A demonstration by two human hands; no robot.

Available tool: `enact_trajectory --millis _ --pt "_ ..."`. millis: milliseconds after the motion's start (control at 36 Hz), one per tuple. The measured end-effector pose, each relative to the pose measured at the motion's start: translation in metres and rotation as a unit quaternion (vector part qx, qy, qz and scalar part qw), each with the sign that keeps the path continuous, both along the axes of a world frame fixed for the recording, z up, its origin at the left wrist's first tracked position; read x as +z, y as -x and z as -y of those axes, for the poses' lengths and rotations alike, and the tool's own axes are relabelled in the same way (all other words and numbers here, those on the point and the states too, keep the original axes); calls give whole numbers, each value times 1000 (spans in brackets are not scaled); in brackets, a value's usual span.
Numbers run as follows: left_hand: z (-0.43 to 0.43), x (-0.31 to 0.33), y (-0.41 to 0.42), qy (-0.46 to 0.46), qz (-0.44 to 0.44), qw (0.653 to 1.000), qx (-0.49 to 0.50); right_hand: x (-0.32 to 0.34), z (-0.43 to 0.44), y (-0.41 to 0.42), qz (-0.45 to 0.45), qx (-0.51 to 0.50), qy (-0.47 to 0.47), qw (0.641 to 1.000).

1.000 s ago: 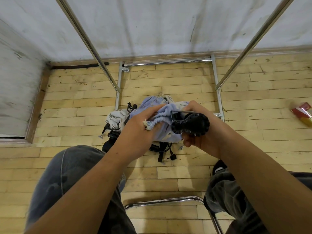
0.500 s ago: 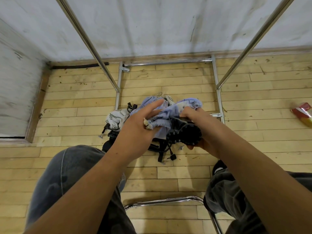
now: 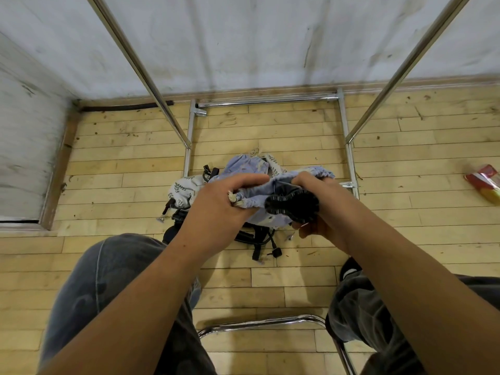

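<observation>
Both hands are raised in front of the seated person, above the wooden floor [image 3: 405, 212], and between them they hold a pale blue cloth bag [image 3: 257, 197] with a black shoe [image 3: 293, 205]. The left hand [image 3: 221, 204] is closed round the gathered edge of the bag, fingers curled over the top of the cloth and thumb below, and the frayed white ends of the drawstring [image 3: 233, 199] stick out against its palm. The right hand [image 3: 324, 212] is curled round the shoe from the far side and underneath, and its upper fingers also pinch the ruffled rim of the bag against the shoe. The shoe's ridged sole faces the camera; its upper part sits in the folds of the bag, though how far in it goes I cannot tell. Right beneath the hands, near the middle of the floor, lies a heap of more things: a white pouch with a leaf print [image 3: 184, 188], another pale blue bag [image 3: 247, 163] and a tangle of black straps [image 3: 258, 239]. The heap lies inside the base of a shiny metal rack [image 3: 347, 155], whose bars run back to the wall. A red packet [image 3: 484, 182] lies by the right edge of the floor, well apart from the heap. A chrome chair rail [image 3: 259, 323] shows between the person's knees.
</observation>
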State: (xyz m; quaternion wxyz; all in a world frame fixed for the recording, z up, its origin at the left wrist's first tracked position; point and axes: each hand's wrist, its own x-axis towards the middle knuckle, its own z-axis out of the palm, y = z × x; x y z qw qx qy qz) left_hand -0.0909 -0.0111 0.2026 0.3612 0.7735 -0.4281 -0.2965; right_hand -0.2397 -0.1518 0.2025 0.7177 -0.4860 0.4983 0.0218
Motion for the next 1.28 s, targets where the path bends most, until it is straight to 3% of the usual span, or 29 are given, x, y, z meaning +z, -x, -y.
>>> enact_trajectory --millis 194,333,528,750,972,1278 --pt "0 1 1 -34 6 999 -41 2 -3 0 -1 50 22 999" --pt "-1 0 -1 -32 1 999 -25 6 -9 -2 1 133 135 982" --pt "1 1 -5 7 -14 1000 18 11 -11 -3 35 174 259 949" --pt "2 6 -7 48 -61 994 74 17 -15 0 137 233 284 920" --pt "0 5 -8 66 -85 991 79 12 -18 1 119 172 369 906" --pt "-2 12 -4 78 -113 989 60 0 -6 1 -7 92 456 885"
